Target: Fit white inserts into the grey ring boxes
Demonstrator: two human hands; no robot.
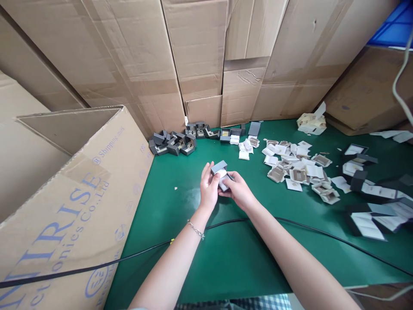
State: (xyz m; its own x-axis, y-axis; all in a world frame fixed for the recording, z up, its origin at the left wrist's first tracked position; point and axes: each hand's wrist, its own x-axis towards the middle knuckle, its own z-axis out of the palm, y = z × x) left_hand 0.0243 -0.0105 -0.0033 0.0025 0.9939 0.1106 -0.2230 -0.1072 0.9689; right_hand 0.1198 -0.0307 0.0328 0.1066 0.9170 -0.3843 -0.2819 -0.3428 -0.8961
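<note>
A small dark grey hinged box (220, 166) with a white inside is held between my hands above the green table (180, 211). My left hand (209, 187) closes on its left side, the thumb lying across the opening. On the right side my right hand (238, 189) grips the same box, with its thumb over the lower part. The lid stands raised. My fingers hide part of the inside, so its contents cannot be made out.
Several similar open boxes (174, 143) lie along the back. White paper inserts and moulded trays (298, 174) are heaped to the right, beside more boxes (371, 211). A tissue pack (311, 123) stands behind. A large carton (97, 193) borders the left; a black cable (306, 228) crosses the front.
</note>
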